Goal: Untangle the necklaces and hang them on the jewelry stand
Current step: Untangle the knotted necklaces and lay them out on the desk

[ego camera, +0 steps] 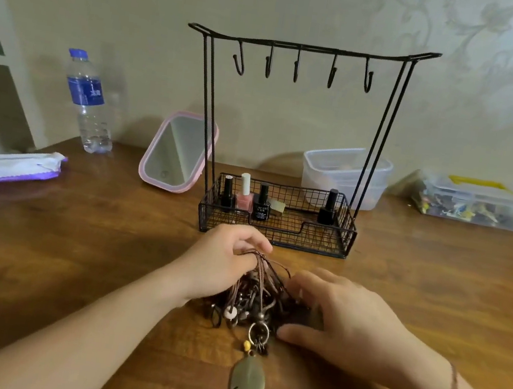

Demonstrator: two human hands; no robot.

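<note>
**A:** While the five hooks of the black wire jewelry stand hang bare near the back edge of the brown wooden table, where does the work sit in the head camera's view?

**B:** Toward the table's front edge, just ahead of the stand's mesh basket. The tangled bundle of brown and dark cord necklaces lies between both hands. The left hand has its fingers curled round a gathered bunch of cords at the top of the heap, lifting them slightly. The right hand rests on the pile's right side, fingers bent over it and thumb along the near edge; whether it pinches a strand cannot be told.

**A:** How should it handle?

**B:** Light and limp, by the look of it. Thin cords will snag on one another rather than slide, so tugging likely tightens the knots. The sound hold is probably a single cord near its loop end, eased out, not the beads.

**A:** And its appearance?

**B:** Brownish cords knotted through with small dark and white beads, a yellow bead, a metal ring, and a bronze leaf-shaped metal pendant trailing toward the front edge, the heaviest piece, apt to swing.
</note>
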